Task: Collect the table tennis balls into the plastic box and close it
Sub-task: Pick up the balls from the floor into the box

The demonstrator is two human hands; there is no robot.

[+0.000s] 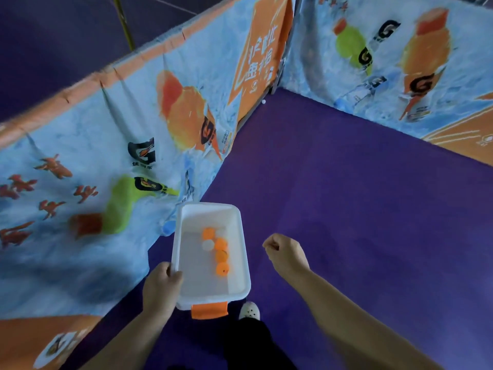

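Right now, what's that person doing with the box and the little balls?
A person's left hand holds an open white plastic box by its rim above the purple floor. Several orange balls and a white one sit inside. The right hand is curled, with nothing showing in it. Another small white ball lies in the far corner.

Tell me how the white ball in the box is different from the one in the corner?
The white ball in the box lies among orange balls; the white ball in the corner lies alone on the purple floor, where the banners meet. The boxed one is already collected; the corner one is not. Both are white and round.
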